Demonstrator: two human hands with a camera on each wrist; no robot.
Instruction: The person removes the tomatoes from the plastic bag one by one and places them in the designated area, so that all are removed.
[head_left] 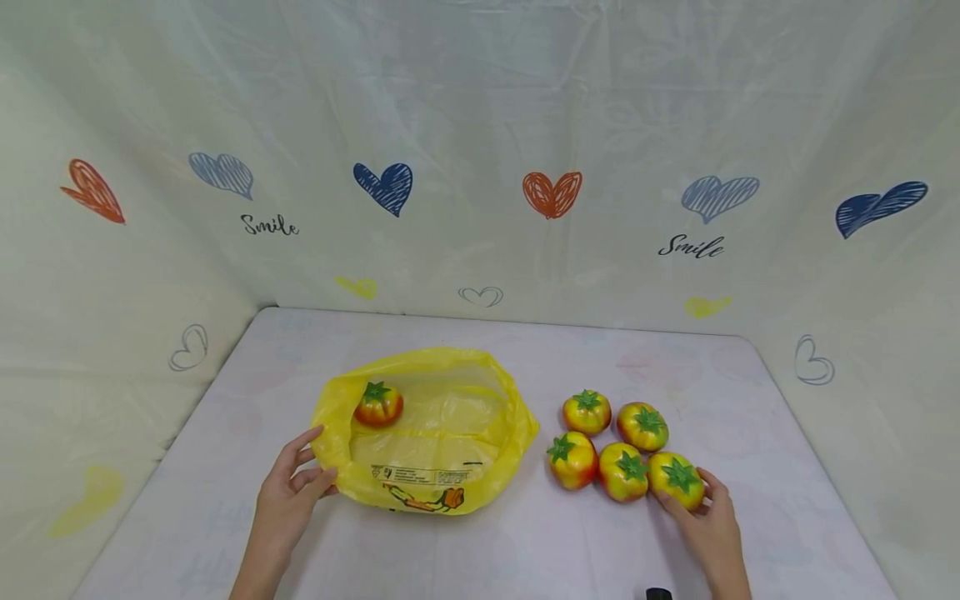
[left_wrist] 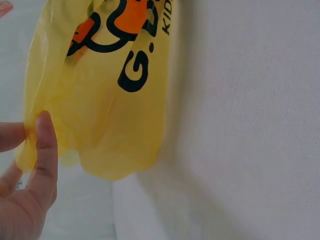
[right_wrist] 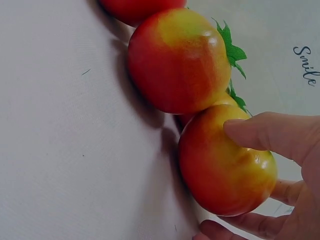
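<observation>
A yellow plastic bag (head_left: 442, 358) lies with its mouth held wide, and one red-yellow tomato (head_left: 378, 405) with a green leafy top sits inside at the left. My left hand (head_left: 288, 483) pinches the bag's left rim between thumb and fingers; in the left wrist view the thumb (left_wrist: 46, 132) lies over the thin film. To the right, my right hand (head_left: 708, 521) grips the nearest right tomato (head_left: 677, 479) from its right side. The right wrist view shows the thumb on that tomato's (right_wrist: 225, 165) near side and fingers curled behind and below it.
Several more tomatoes (head_left: 587, 412) stand in a close group left of the gripped one, between it and the bag. A small black object (head_left: 658, 593) shows at the bottom edge. Pale sheeting (head_left: 465, 267) printed with hearts hangs behind the white table (head_left: 465, 558).
</observation>
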